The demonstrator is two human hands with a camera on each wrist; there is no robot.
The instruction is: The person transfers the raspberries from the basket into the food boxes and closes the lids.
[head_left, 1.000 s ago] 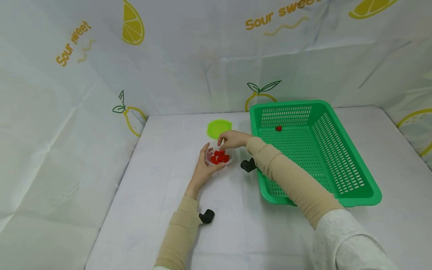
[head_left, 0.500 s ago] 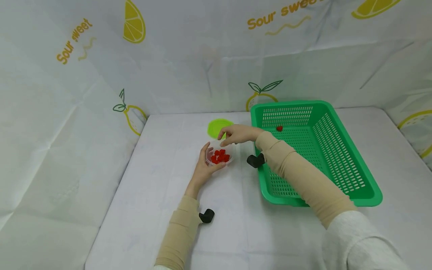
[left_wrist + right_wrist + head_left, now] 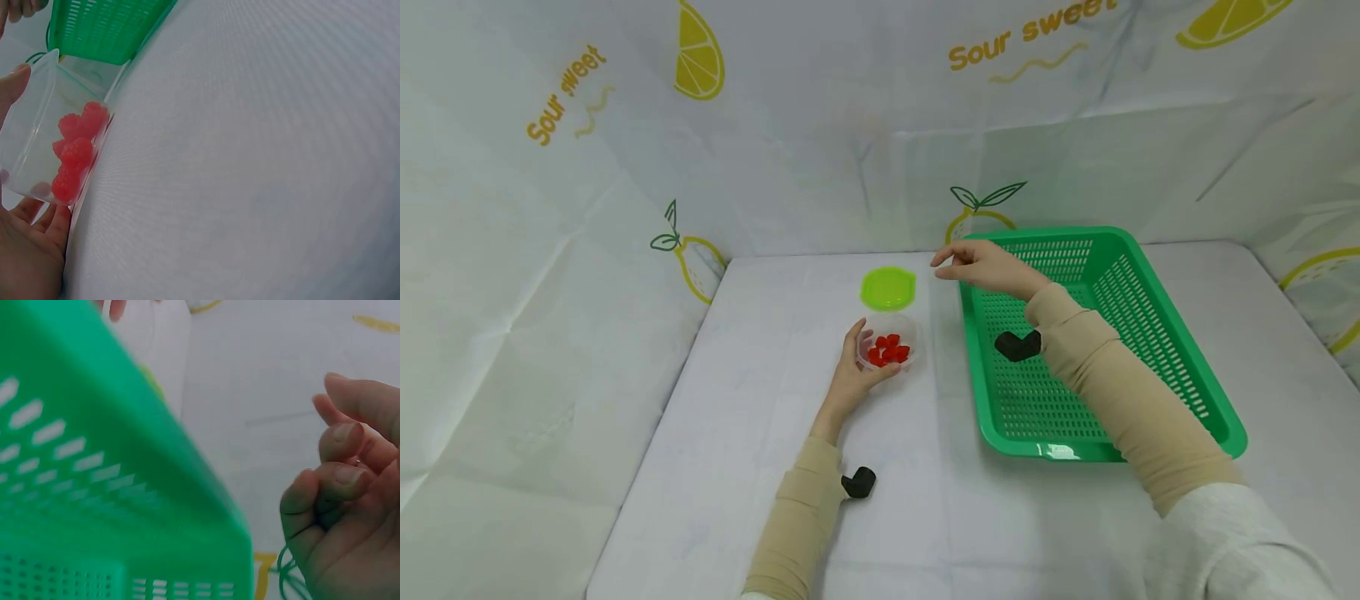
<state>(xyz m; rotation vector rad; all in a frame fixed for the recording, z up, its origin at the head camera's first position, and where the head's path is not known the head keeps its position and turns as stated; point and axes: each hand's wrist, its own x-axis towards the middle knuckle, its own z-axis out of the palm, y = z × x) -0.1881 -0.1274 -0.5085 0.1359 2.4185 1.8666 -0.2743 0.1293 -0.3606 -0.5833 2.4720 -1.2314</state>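
Note:
My left hand (image 3: 847, 377) grips a small clear plastic tub (image 3: 904, 327) on the table, thumb on its near side and fingers round its left side. Several red raspberries (image 3: 76, 152) lie on the tub's bottom, as the left wrist view shows. Over the left rim of a green plastic basket (image 3: 981, 400) hovers my right hand (image 3: 985, 262). Its fingers (image 3: 340, 440) are loosely bent, with nothing visible between them. That hand and forearm cover part of the basket's inside.
Behind the tub a bright green lid (image 3: 887, 289) lies flat on the white-covered table (image 3: 715, 467). The basket takes up the right side. A white sheet printed with lemons (image 3: 812, 150) rises along the back and left.
My right hand has left the tub, moving right and back to the basket's rim. It now hides the red raspberry seen in the basket earlier. My left hand keeps its hold on the tub.

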